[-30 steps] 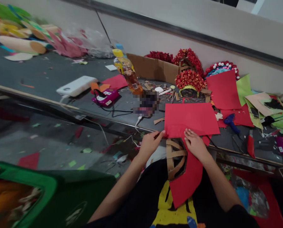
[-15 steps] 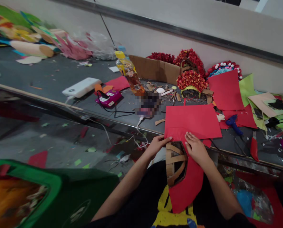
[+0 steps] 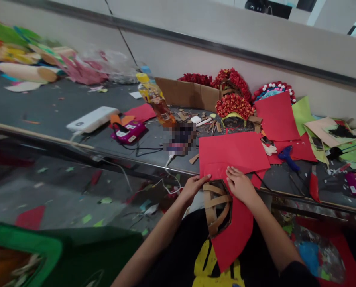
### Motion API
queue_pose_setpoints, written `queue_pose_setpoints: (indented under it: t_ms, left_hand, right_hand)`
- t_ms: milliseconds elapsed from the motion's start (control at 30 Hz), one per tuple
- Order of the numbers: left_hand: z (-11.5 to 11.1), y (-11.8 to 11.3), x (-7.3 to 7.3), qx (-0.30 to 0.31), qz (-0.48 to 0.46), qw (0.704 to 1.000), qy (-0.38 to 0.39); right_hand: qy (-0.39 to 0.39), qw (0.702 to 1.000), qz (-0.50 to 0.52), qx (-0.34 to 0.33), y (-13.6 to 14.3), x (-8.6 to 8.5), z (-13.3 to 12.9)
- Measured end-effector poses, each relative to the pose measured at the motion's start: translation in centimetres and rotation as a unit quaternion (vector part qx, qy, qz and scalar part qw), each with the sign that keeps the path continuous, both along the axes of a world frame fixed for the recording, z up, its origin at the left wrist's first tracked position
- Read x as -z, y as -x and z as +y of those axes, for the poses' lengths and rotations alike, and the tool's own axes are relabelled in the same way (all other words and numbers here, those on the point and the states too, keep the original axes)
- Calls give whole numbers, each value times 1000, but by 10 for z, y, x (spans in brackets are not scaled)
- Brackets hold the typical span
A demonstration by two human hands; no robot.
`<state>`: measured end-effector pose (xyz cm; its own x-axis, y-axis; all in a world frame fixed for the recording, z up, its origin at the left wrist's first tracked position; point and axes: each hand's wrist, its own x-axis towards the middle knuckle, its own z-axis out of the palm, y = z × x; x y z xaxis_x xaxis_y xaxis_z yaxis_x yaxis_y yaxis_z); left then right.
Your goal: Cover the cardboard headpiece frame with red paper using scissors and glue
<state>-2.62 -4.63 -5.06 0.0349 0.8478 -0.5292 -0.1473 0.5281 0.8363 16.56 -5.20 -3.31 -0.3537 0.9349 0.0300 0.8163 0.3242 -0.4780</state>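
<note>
Here, a flat red rectangular sheet of paper [image 3: 234, 151] is touched along its near edge by both hands.
The sheet's near left corner is met by the left hand [image 3: 193, 186], its fingers held close together; whether the paper is pinched cannot be told. Over the near edge, further right, the fingers of the right hand [image 3: 240, 184] are laid flat and slightly spread. The sheet is supported by the dark grey bench [image 3: 61, 105]. On the sheet's near side, a rounded lattice of brown cardboard strips [image 3: 210, 212] is seen, bordered by a pointed piece of red paper [image 3: 233, 243]; whether this is joined to the sheet cannot be told. To the sheet's right, a blue glue gun [image 3: 289, 158] is seen.
</note>
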Motion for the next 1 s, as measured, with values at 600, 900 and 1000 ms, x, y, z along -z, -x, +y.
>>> queue_pose_setpoints:
  t_ms: [600,900,1000]
  left_hand:
    - [3,3,6,27,11,1000,-1]
    - [-1,4,3,56,-12,998,0]
    - [2,5,4,55,-13,998,3]
  right_hand:
    - [-11,1000,12,-5,-2,0,0]
    - [4,1000,-18,-1,-4,-6,-18]
    - [0,1000,-19,1,-3,-5,-17]
